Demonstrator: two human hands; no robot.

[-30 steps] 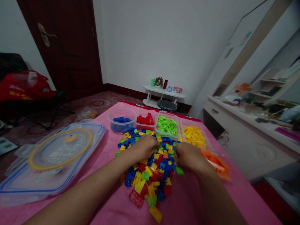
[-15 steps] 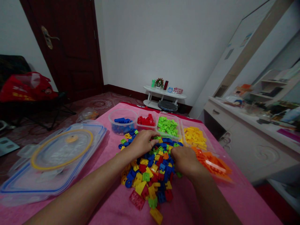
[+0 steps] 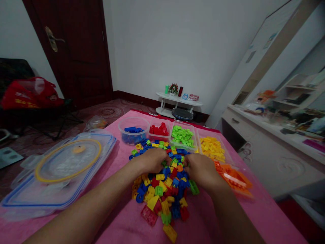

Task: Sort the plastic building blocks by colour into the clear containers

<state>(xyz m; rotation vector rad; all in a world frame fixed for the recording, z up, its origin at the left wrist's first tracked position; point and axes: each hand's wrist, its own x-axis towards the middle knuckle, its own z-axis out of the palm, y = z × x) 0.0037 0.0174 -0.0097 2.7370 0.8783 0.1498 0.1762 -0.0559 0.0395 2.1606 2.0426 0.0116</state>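
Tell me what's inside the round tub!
Blue blocks lie inside the round tub. Lower ones show only as a blue blur through its wall; those in the middle are covered.

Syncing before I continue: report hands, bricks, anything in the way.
Left hand, right hand: both at brick pile, grips hidden. Colours mixed. Hands cover part of it.

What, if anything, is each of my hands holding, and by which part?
I can't tell: your left hand and right hand are curled at the pile of blocks, hiding anything they may grip.
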